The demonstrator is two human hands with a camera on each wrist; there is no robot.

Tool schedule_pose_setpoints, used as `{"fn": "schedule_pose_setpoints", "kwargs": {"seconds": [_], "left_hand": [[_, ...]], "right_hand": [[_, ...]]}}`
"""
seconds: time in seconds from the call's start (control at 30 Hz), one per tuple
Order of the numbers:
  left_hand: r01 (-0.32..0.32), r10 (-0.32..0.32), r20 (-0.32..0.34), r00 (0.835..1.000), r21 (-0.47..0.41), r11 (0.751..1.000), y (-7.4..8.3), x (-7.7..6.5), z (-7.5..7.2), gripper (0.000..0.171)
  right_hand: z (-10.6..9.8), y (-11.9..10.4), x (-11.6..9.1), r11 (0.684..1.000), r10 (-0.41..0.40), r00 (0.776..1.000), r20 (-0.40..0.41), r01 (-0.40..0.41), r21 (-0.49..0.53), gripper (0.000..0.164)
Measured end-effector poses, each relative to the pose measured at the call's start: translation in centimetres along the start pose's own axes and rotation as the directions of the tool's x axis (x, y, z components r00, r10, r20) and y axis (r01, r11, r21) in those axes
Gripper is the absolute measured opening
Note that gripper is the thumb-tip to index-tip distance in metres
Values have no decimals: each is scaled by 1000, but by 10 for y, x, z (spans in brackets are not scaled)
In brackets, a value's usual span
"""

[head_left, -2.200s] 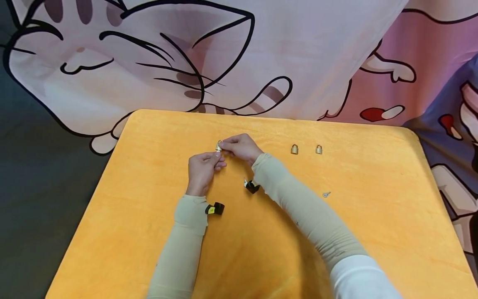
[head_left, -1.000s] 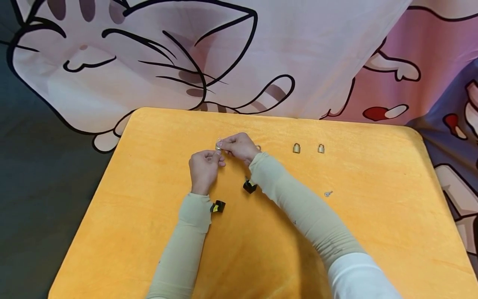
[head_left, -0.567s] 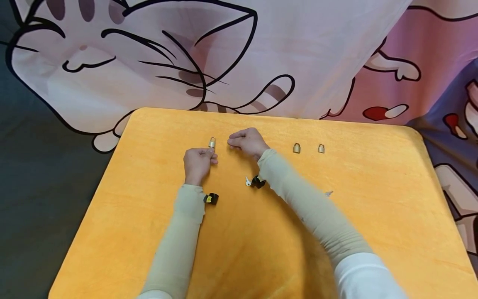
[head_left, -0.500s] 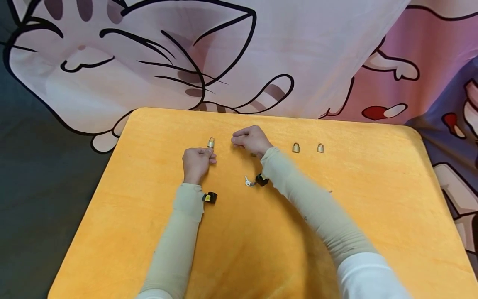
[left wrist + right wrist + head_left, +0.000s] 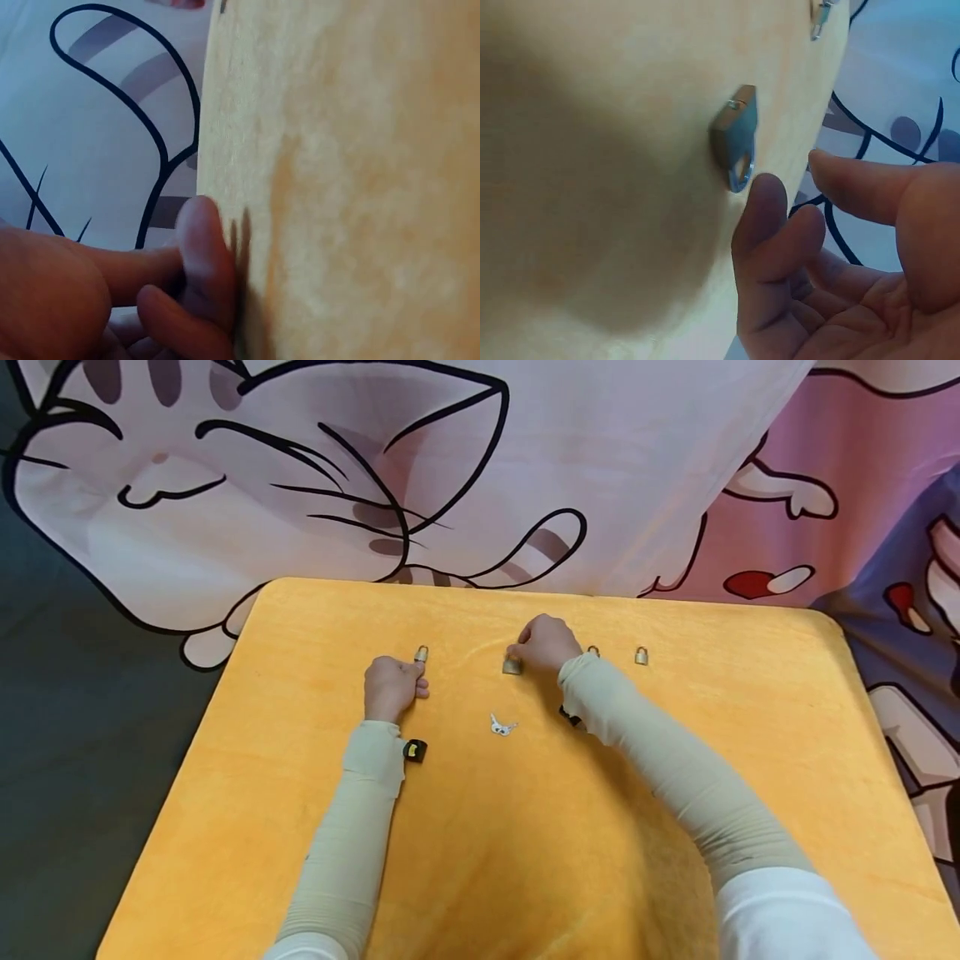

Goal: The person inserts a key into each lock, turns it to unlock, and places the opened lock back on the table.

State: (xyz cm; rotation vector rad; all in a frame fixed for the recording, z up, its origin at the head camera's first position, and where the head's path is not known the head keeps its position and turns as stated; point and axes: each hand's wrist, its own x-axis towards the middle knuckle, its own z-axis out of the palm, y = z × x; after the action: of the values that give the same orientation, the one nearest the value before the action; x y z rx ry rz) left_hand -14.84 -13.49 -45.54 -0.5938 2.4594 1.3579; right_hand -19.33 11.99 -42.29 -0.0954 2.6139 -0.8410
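In the head view my left hand (image 5: 392, 687) pinches the lower end of a small brass padlock (image 5: 422, 654) near the table's back. In the left wrist view the fingers (image 5: 199, 247) hide whatever lies between them. My right hand (image 5: 549, 643) is over a larger brass padlock (image 5: 512, 666). The right wrist view shows that padlock (image 5: 736, 131) on the table, shackle toward the fingers. Thumb and fingers there are spread, with nothing between them. Two silver keys (image 5: 502, 725) lie together in front of the larger padlock.
Farther right are two more padlocks: one (image 5: 593, 650) partly hidden by my right wrist, the other (image 5: 642, 656) in full view. The yellow table (image 5: 465, 860) ends at a cartoon-printed curtain (image 5: 615, 485) behind.
My right hand has let go of the small padlock and moved right to the larger one. My left hand has shifted slightly left and down with the small padlock. My right forearm now hides the lone key.
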Motion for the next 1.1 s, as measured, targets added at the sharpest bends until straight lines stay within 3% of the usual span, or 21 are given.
{"fn": "schedule_pose_setpoints", "kwargs": {"seconds": [0.13, 0.27, 0.37, 0.47, 0.67, 0.9, 1.1], "left_hand": [[-9, 9, -4, 1000, 81, 997, 2, -3, -3, 31], [-52, 52, 7, 999, 191, 980, 5, -15, 1, 38], [-128, 116, 58, 992, 289, 949, 8, -31, 13, 47], [-219, 191, 115, 975, 352, 910, 12, -49, 30, 52], [-331, 298, 145, 943, 428, 841, 18, -71, 60, 55], [-380, 359, 138, 923, 470, 797, 22, -82, 77, 36], [-440, 394, 200, 897, 497, 748, 24, -87, 81, 17]], "right_hand": [[8, 1, -2, 999, -12, 1000, -5, 12, -36, 33], [15, 0, -2, 999, 13, 1000, -15, -14, -52, 32], [17, 0, -2, 997, 38, 999, -25, -40, -71, 38], [19, 1, -3, 995, 43, 998, -47, -47, -83, 32], [22, 4, -4, 997, 39, 997, -71, -43, -56, 33], [24, 5, -6, 998, 57, 995, -76, -57, -3, 32], [25, 6, -8, 999, 53, 995, -86, -51, 18, 25]]}}
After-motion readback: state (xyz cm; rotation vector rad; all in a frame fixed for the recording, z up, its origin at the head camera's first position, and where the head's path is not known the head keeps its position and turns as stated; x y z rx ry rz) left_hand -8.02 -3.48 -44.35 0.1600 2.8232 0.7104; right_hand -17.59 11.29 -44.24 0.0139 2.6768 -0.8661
